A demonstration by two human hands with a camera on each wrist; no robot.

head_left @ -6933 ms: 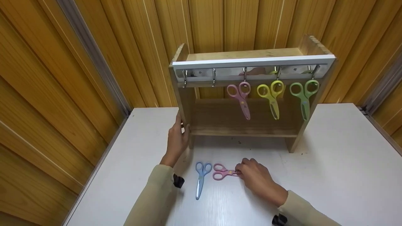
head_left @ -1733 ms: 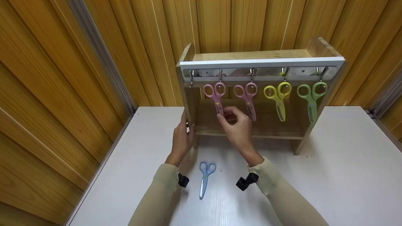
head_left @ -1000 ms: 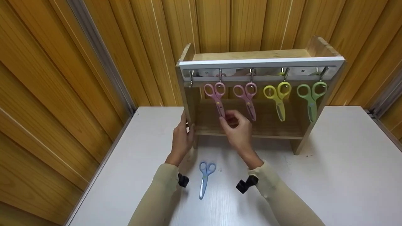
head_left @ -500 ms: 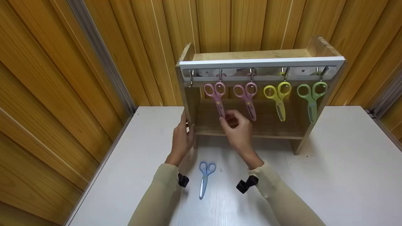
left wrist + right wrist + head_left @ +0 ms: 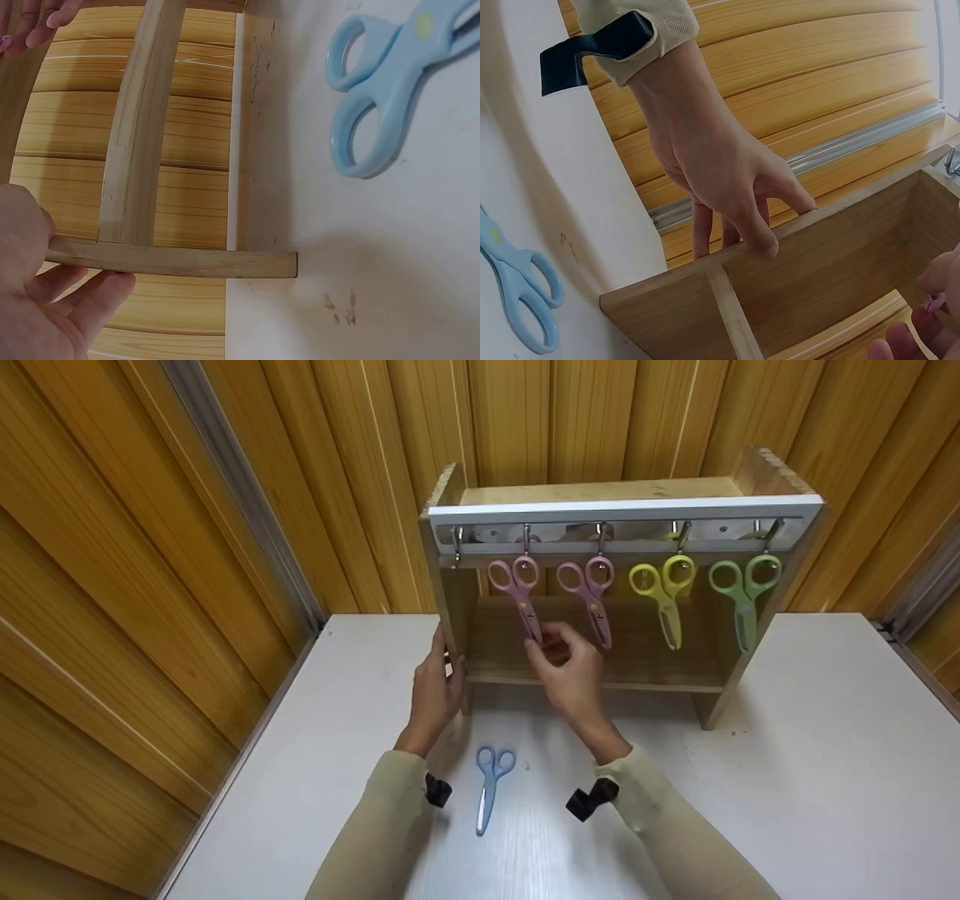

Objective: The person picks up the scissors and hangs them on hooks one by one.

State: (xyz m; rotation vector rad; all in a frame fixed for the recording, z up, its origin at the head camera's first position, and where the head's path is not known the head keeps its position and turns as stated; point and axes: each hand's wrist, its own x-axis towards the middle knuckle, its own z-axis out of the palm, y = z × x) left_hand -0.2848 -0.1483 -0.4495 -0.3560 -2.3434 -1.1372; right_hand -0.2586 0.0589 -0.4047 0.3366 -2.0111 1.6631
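In the head view, my right hand (image 5: 571, 671) pinches the blade tip of a pair of pink scissors (image 5: 520, 594), whose one finger loop hangs on the second hook from the left. My left hand (image 5: 433, 697) grips the left side panel of a small wooden shelf (image 5: 592, 493), thumb on one face and fingers on the other, as the right wrist view also shows. A second pair of pink scissors (image 5: 590, 598), yellow scissors (image 5: 665, 598) and green scissors (image 5: 742, 596) hang to the right. Blue scissors (image 5: 487, 787) lie on the white table between my forearms.
A hook rail (image 5: 487, 514) runs along the shelf's upper front; its leftmost hook (image 5: 457, 547) is bare. Behind the table (image 5: 825, 780) stand wood-panelled walls (image 5: 585, 420), with a metal post (image 5: 240, 487) at the left corner.
Earlier the held pink scissors lay on the table under my right hand; they now hang from the hook. Over the last second their blade tip has shifted slightly right. My left hand stays on the panel.
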